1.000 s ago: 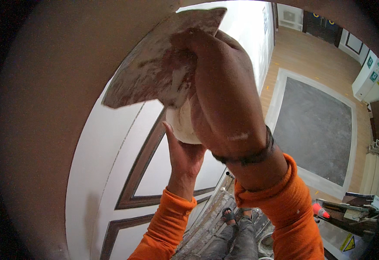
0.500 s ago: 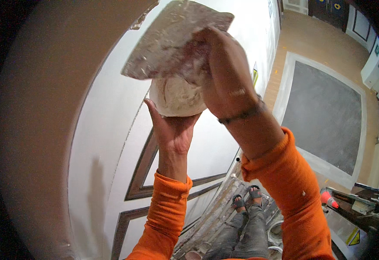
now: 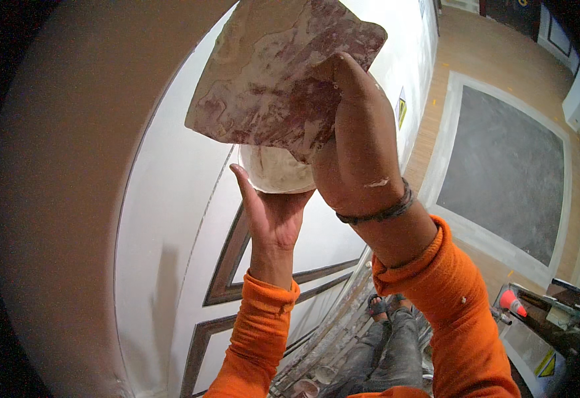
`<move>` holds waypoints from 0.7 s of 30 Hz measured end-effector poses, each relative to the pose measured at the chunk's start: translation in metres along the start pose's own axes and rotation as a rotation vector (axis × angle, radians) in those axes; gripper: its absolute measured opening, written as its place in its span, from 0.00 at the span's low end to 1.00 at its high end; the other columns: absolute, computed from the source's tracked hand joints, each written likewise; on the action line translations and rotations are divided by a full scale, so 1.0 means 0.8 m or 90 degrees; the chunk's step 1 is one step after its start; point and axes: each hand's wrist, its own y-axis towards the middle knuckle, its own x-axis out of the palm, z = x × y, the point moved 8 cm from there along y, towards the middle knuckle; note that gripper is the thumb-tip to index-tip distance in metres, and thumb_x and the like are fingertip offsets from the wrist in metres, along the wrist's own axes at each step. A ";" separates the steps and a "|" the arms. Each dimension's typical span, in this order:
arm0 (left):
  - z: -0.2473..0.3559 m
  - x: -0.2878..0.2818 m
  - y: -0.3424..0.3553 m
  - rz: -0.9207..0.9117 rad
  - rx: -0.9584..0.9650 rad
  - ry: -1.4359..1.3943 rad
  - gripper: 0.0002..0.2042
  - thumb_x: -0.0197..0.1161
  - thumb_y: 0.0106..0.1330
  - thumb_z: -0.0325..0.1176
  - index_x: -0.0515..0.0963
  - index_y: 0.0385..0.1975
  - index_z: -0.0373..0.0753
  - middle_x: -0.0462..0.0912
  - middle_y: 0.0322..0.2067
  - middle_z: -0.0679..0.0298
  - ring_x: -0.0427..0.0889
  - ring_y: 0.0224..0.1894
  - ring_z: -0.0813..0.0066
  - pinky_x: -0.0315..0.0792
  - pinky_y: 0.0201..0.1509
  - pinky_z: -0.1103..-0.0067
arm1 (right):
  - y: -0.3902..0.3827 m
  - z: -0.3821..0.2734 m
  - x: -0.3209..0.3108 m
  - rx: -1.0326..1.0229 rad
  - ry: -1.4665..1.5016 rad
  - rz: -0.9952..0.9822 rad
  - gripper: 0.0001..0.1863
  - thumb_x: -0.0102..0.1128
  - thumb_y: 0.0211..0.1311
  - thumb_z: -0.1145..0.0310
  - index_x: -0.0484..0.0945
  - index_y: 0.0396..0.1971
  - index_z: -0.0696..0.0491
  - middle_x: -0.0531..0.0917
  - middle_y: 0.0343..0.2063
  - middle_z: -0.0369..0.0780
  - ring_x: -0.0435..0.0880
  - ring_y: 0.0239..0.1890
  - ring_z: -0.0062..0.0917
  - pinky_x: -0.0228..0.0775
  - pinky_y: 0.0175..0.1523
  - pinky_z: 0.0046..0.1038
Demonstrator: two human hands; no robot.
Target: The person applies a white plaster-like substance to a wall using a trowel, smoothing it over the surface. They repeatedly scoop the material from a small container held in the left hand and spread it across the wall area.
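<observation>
The left hand (image 3: pixel 273 217) cups a bowl (image 3: pixel 278 174) from below; the right hand (image 3: pixel 356 136) grips a smeared blade (image 3: pixel 270 83), its fingers partly hidden. The blade lies beyond the left hand, overlapping the bowl; contact between them cannot be told. A wall (image 3: pixel 154 219) stands left of both hands.

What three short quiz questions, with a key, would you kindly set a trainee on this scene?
1. Multiple choice: what does the right hand grip?
A) a brush
B) a broad, smeared flat plate
C) a roller

2. True or false: the left hand supports the pale rounded object, with the thumb at its side.

3. Short answer: what colour are the person's sleeves?

Key: 1. B; 2. True; 3. Orange.
</observation>
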 end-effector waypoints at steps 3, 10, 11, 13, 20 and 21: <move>0.006 0.003 -0.001 0.009 0.004 0.007 0.41 0.50 0.66 0.66 0.48 0.72 0.49 0.57 0.68 0.50 0.61 0.68 0.49 0.69 0.65 0.51 | 0.003 0.001 -0.012 -0.054 -0.112 -0.053 0.09 0.49 0.69 0.66 0.76 0.36 0.54 0.82 0.32 0.37 0.83 0.37 0.27 0.77 0.47 0.33; 0.004 -0.009 0.002 0.022 0.002 0.056 0.42 0.51 0.65 0.66 0.49 0.72 0.48 0.59 0.68 0.52 0.62 0.69 0.51 0.66 0.68 0.52 | 0.017 -0.007 -0.024 -0.267 -0.560 -0.056 0.12 0.48 0.66 0.65 0.76 0.36 0.58 0.82 0.30 0.41 0.83 0.34 0.30 0.76 0.42 0.33; 0.001 -0.019 0.002 0.025 -0.011 0.035 0.42 0.51 0.66 0.66 0.49 0.72 0.47 0.59 0.68 0.52 0.62 0.69 0.52 0.66 0.68 0.53 | 0.019 -0.011 -0.012 -0.317 -0.599 -0.057 0.13 0.48 0.65 0.65 0.76 0.36 0.60 0.82 0.29 0.43 0.83 0.33 0.32 0.76 0.40 0.34; 0.002 -0.028 -0.003 0.052 -0.024 0.013 0.41 0.50 0.66 0.65 0.50 0.72 0.46 0.61 0.68 0.54 0.62 0.69 0.53 0.65 0.68 0.53 | 0.018 -0.012 0.023 -0.289 -0.529 -0.060 0.15 0.48 0.64 0.64 0.77 0.36 0.62 0.82 0.27 0.46 0.84 0.31 0.34 0.76 0.38 0.36; 0.000 -0.052 -0.007 0.065 -0.022 -0.039 0.36 0.51 0.69 0.61 0.55 0.70 0.44 0.64 0.66 0.53 0.65 0.67 0.50 0.66 0.67 0.50 | -0.050 -0.007 0.007 -0.079 0.041 0.014 0.08 0.55 0.65 0.72 0.76 0.38 0.61 0.82 0.37 0.41 0.83 0.39 0.27 0.77 0.44 0.28; 0.002 -0.061 -0.008 0.085 -0.031 -0.036 0.37 0.51 0.69 0.62 0.53 0.71 0.45 0.61 0.67 0.53 0.64 0.68 0.50 0.67 0.66 0.50 | -0.045 -0.005 0.000 -0.063 0.040 0.016 0.07 0.55 0.65 0.72 0.76 0.38 0.60 0.82 0.36 0.41 0.83 0.38 0.26 0.77 0.44 0.28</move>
